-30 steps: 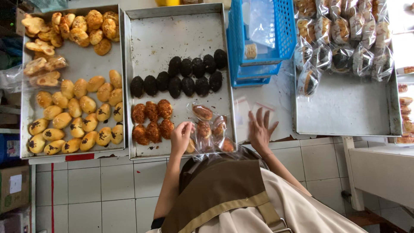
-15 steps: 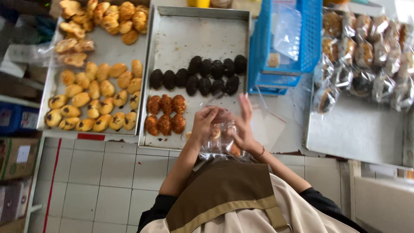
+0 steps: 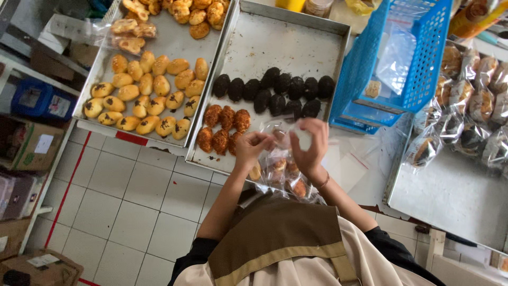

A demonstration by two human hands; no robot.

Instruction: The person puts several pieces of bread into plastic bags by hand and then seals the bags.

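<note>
Plastic bag [image 3: 290, 139], clear and thin, is held up between both hands in front of the person's chest, just above the near edge of the middle tray [image 3: 296, 42]. Left hand [image 3: 253, 148] pinches the bag's left edge with curled fingers, and right hand [image 3: 311, 145] grips the right side with the fingers closed around the film. The bag is hard to see because it is transparent, so I cannot tell whether something is inside it.

Just below the hands, at the table edge, lie some packed pastries [image 3: 283, 175] in clear wrapping, brownish in colour, touching each other.

A little farther, on the middle tray, there are six reddish-brown pastries [image 3: 222, 127] in two short rows near the left hand. Behind them stand two rows of black round pastries [image 3: 275, 92]; the far part of this tray is bare metal.

To the left is a second tray [image 3: 164, 47] with many yellow pastries [image 3: 145, 98] with dark topping, and more golden ones at its far end. To the right a blue plastic basket [image 3: 418, 58] stands tilted, with clear bags inside. Beyond it, on the right tray [image 3: 450, 196], many wrapped pastries [image 3: 465, 111] lie close together. White floor tiles [image 3: 121, 196] show under the table.
</note>
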